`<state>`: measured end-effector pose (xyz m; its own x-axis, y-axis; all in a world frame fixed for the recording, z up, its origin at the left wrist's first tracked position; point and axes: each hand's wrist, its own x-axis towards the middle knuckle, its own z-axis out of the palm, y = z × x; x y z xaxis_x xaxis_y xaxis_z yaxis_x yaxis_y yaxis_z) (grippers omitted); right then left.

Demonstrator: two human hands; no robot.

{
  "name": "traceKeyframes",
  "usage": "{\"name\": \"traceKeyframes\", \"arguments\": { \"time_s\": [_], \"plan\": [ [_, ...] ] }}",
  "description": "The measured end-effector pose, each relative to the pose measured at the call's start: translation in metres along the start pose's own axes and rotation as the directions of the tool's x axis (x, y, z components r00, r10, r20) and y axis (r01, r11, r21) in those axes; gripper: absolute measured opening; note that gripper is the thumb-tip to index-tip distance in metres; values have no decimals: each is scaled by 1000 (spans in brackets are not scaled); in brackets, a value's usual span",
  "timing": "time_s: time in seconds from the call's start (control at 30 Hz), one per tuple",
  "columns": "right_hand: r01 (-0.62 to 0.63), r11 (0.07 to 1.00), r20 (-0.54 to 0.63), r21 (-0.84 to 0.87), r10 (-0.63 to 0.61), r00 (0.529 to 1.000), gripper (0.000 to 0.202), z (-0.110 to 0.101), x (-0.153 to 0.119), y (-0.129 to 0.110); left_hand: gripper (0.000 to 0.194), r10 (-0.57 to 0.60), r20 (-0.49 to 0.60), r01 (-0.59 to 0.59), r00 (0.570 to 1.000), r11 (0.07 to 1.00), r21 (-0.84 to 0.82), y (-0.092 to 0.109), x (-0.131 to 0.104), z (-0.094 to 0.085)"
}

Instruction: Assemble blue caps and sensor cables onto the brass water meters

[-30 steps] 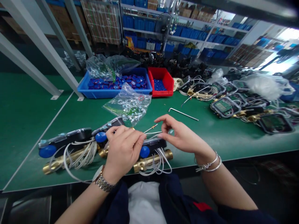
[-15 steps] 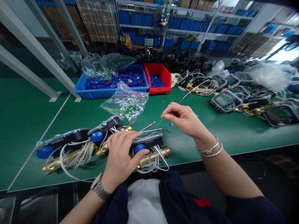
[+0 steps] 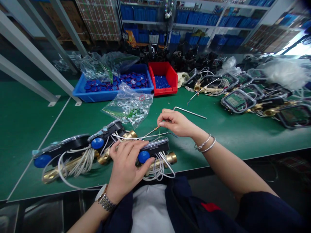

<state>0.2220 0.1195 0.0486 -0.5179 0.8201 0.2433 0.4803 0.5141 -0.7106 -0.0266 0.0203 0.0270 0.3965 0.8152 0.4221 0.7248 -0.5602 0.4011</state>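
Observation:
My left hand (image 3: 128,158) is wrapped over the left part of a black meter (image 3: 156,147) with a clear cover, thumb near its blue round cap (image 3: 143,157). Under the meter lie a brass pipe (image 3: 172,158) and coiled white cables (image 3: 159,168). Just above the meter, my right hand (image 3: 173,123) pinches a thin green wire (image 3: 159,132) that runs down to the meter's top. A white cable with a reddish tip (image 3: 155,129) ends beside those fingertips. An L-shaped metal key (image 3: 191,112) lies behind the right hand.
Two more meters (image 3: 73,142) (image 3: 107,134) lie on the left. Behind are a plastic bag (image 3: 131,108) of small parts, a blue tray (image 3: 97,97) of blue caps and a red bin (image 3: 167,90). Several meters (image 3: 238,101) crowd the right side of the green table (image 3: 206,139).
My right hand has moved left and slightly down, closer to the meter, with the thin wire. The L-shaped key has come into sight. My left hand stays on the meter.

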Motion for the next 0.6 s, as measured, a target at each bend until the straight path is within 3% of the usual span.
{"name": "traceKeyframes", "arguments": {
  "time_s": [0.6],
  "plan": [
    [66, 995, 134, -75, -55, 989, 10, 2, -2, -13, 37, -19, 45, 19, 999, 1000, 13, -1, 1, 1]
  ]
}}
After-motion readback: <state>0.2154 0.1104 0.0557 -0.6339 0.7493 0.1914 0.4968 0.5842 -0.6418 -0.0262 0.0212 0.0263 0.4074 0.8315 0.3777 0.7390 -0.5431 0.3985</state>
